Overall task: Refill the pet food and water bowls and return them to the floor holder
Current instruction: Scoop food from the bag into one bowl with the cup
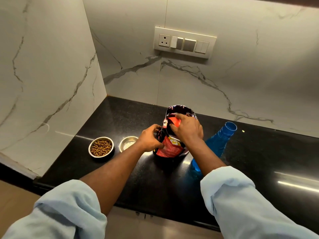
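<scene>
A steel bowl (101, 147) full of brown kibble sits on the black counter (120, 178), left of a second steel bowl (128, 143) that looks empty of food. An open red and dark pet food bag (170, 149) stands upright to the right of them. My left hand (151, 138) grips the bag's left side. My right hand (188, 128) holds an orange scoop (175, 121) at the bag's open mouth. A blue plastic bottle (218, 142), uncapped, stands right of the bag, partly hidden by my right forearm.
Marble-pattern walls close the counter at the left and back. A switch and socket panel (184, 42) is on the back wall. A small pale speck (243, 131) lies on the counter beyond the bottle. The counter's front edge runs below my forearms.
</scene>
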